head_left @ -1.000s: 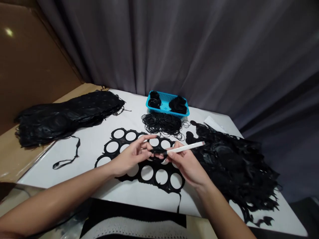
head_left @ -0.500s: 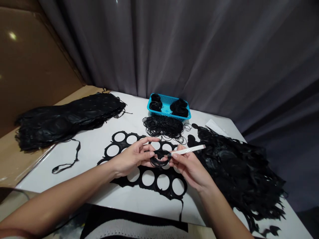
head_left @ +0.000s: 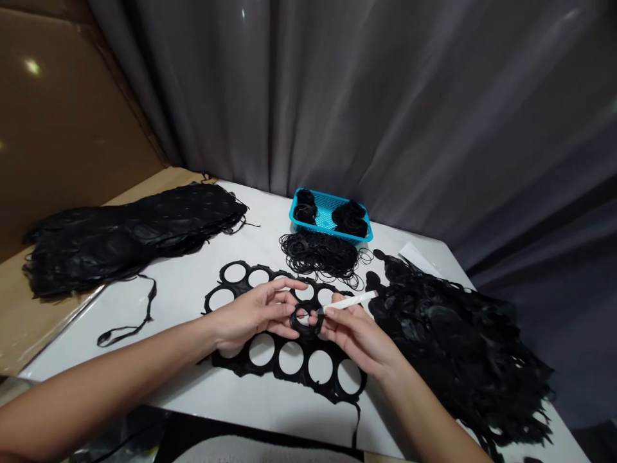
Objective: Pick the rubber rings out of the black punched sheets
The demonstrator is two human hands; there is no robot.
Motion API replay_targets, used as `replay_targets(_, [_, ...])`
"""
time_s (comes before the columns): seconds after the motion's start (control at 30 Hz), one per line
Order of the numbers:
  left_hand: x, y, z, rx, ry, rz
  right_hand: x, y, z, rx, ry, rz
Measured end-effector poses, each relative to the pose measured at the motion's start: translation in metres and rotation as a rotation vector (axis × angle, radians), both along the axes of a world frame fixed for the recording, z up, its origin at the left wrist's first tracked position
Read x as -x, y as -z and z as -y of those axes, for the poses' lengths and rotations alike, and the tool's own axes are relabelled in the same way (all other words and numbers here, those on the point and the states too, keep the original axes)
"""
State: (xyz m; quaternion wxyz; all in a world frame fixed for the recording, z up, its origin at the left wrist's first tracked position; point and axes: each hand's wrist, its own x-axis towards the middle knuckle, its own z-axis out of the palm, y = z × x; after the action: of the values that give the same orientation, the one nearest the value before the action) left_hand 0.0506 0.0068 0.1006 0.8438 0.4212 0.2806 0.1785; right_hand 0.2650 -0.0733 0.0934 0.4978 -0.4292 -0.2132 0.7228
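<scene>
Rings (head_left: 307, 331) first: it's a small black bunch, held up right between the fingertips of both hands, just over the holey sheet (head_left: 277, 354). The left hand (head_left: 265, 312) has its thumb and some fingers closed on the left edge of the bunch, while the index finger is stretched out pretty straight above it, so that hand's only partly curled. The right hand (head_left: 354, 328) has the white tool (head_left: 349, 300) pinched between thumb and index, fingers mostly closed, with the dark tip pointing left at the bunch. Its other fingertips are at the right side of the bunch, but can't really tell how hard they're pressing, if at all. Just beyond the fingers there's a loose ring pile (head_left: 321, 254), and behind that a blue basket (head_left: 294, 215) with black clumps at both ends. Right of the right-hand fingers is a big heap of black scraps (head_left: 453, 341). Well off to the left of the left-hand fingers you've got a thick black stack (head_left: 125, 235) plus a thin looped strip (head_left: 150, 302) nearer the forearm.
</scene>
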Motion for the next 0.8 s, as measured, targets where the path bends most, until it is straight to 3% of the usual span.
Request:
replay_targets(0.2, [0.011,-0.013,-0.001,0.087,0.028,0.086,0.008,-0.015,-0.004,0.020,0.039,-0.017])
replay_targets(0.4, [0.019,-0.018,0.000,0.140,0.046,0.119,0.015,-0.015,-0.007,0.046,0.060,-0.042])
replay_targets(0.8, [0.024,-0.011,-0.001,0.184,-0.009,0.126,0.022,-0.019,-0.007,0.080,0.083,-0.058])
